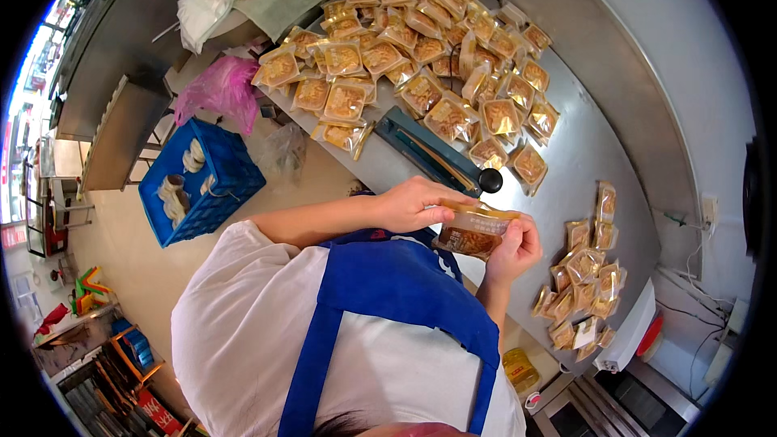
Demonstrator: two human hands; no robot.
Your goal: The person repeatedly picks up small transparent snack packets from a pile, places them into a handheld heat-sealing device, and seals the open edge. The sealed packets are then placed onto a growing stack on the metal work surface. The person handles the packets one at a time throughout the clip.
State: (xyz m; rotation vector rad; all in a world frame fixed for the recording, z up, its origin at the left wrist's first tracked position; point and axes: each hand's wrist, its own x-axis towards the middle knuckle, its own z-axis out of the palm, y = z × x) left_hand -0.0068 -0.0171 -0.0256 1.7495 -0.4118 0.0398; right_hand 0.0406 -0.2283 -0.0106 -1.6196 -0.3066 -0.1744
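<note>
A clear plastic food pouch with a gold top edge [471,232] is held between both hands in front of my blue apron. My left hand [416,203] pinches its upper left corner, thumb in front. On the other end, my right hand [515,249] grips the right side with the thumb over the film. A brown, crumbly-looking food in a tray shows through the pouch, which bears writing. Just beyond my hands lies a grey-green hand impulse sealer [431,152] with a black knob [490,181] at its near end.
Many similar packed pouches [397,42] are heaped across the far side of the steel table [576,164]. A smaller pile [586,282] lies at the right. Left of the table, a blue plastic crate [203,182] and a pink plastic bag [218,91] are on the floor side.
</note>
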